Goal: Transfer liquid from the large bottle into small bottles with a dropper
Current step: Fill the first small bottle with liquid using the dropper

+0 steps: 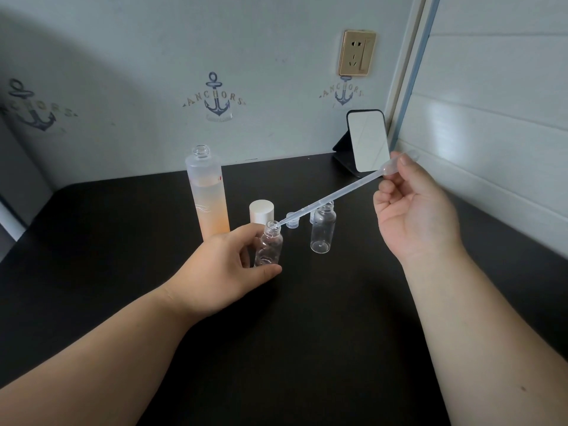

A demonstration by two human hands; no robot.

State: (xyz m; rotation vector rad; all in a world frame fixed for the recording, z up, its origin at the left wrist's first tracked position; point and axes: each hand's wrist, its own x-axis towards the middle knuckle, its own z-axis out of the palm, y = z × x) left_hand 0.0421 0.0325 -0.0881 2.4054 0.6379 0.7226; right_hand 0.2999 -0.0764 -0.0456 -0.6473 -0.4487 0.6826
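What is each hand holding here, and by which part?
The left hand holds a small clear bottle by its body. The right hand pinches the dropper at its bulb end, tip at that bottle's mouth.

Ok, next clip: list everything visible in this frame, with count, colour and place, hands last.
large bottle: 1, frosted with orange liquid, uncapped, back left of centre
white cap: 1, white, right of the large bottle
small bottles: 2, clear; one held and tilted, one upright to its right
small caps: at least 1, clear, behind the small bottles
dropper: 1, translucent, tip at the held bottle's mouth
mirror: 1, black stand, back right
socket: 1, gold, on the wall
table: 1, black
left hand: grips the held bottle
right hand: pinches the dropper bulb
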